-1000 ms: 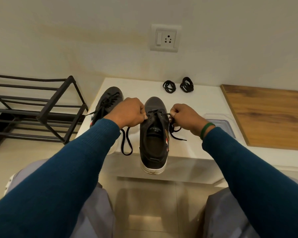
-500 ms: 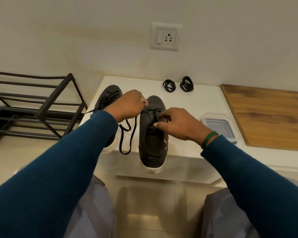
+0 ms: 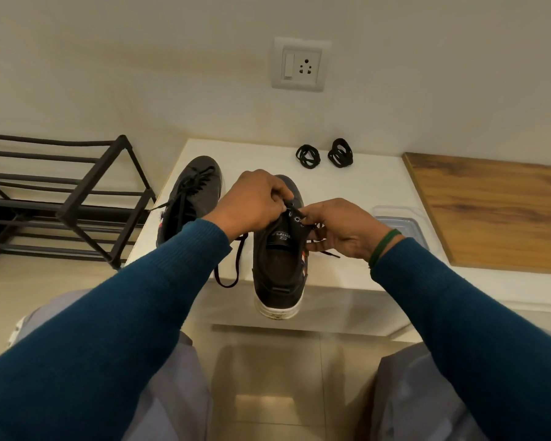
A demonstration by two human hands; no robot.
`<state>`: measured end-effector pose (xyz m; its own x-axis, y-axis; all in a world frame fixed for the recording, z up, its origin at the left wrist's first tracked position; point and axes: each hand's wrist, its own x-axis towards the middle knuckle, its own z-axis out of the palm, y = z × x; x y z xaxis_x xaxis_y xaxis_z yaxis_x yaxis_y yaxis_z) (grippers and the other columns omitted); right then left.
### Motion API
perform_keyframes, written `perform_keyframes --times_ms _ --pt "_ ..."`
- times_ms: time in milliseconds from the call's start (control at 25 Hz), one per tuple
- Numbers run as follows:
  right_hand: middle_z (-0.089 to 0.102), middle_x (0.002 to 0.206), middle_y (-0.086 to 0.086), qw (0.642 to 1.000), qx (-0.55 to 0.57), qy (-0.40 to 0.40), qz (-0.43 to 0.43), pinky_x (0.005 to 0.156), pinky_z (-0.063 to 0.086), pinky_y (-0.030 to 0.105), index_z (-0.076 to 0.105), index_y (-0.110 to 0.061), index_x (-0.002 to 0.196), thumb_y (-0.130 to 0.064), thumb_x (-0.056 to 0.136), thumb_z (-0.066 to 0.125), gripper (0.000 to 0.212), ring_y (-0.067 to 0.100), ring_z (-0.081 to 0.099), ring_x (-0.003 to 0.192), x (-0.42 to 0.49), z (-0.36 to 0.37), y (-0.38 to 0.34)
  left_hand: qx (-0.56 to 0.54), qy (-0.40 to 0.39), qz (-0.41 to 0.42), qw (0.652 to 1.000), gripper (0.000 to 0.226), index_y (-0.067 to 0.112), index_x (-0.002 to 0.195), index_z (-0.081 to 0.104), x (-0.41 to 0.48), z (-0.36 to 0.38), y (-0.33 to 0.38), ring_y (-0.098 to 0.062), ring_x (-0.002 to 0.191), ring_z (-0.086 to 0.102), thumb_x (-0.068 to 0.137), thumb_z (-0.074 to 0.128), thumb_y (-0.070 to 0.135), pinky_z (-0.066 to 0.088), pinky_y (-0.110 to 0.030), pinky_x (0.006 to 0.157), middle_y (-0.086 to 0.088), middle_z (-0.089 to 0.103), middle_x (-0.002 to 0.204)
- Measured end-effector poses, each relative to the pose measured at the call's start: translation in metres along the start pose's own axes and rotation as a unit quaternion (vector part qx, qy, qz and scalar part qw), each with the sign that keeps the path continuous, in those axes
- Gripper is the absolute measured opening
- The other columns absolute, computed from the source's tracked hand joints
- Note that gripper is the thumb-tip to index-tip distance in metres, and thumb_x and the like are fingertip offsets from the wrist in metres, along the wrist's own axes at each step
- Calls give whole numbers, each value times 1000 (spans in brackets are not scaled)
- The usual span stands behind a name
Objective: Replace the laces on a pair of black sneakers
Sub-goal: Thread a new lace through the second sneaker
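- The sneaker (image 3: 279,281) being worked on lies mid-table on the white table (image 3: 363,192). Its toe points to twelve o'clock and its heel overhangs the near edge at six.
- The left hand (image 3: 255,203) comes in from nine o'clock with fingers curled. Thumb and forefinger pinch the old lace (image 3: 326,253) at the upper eyelets.
- The right hand (image 3: 341,227) comes in from three o'clock. Its fingertips pinch the same lace at the right-hand eyelet row, and a loose end trails out under the palm towards four o'clock.
- The step appears to be unthreading: a slack loop of lace hangs off the table edge at seven o'clock from the shoe.
- To do it well, draw out one crossing at a time, pulling straight through each eyelet rather than sideways.
- One hand should brace the upper, since the overhanging heel could tip the shoe off the edge.
- Keep the freed lace clear of the second sneaker (image 3: 191,198), which sits laced at ten o'clock.
- Two coiled laces (image 3: 308,156), probably the replacements, lie at one o'clock, well apart from both hands.
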<state>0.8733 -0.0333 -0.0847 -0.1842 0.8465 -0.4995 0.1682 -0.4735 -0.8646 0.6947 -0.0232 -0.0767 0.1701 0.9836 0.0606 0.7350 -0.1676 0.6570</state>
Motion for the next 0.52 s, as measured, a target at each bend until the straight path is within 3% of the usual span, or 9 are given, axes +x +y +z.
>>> perform_keyframes --times_ms 160,360,520 --pt "72 79 8 1000 11 -18 4 62 59 33 71 1 108 2 88 55 25 17 72 64 2 -5 1 76 3 13 997 29 22 112 75 -1 9 3 -11 98 67 93 58 7 53 -25 92 3 74 111" --pt "72 87 11 999 -13 -30 -12 66 59 33 70 3 111 -2 87 59 27 16 72 68 4 -6 0 1 -2 -6 1000 28 23 112 75 -1 4 -2 -6 97 67 94 60 7 48 -12 86 7 73 106" --pt "71 92 13 999 -43 -19 -24 64 58 31 71 2 109 -7 90 61 23 16 71 71 5 -5 0 26 2 -4 1000 29 23 113 75 -2 8 0 -7 92 67 96 58 7 54 -21 89 3 73 108"
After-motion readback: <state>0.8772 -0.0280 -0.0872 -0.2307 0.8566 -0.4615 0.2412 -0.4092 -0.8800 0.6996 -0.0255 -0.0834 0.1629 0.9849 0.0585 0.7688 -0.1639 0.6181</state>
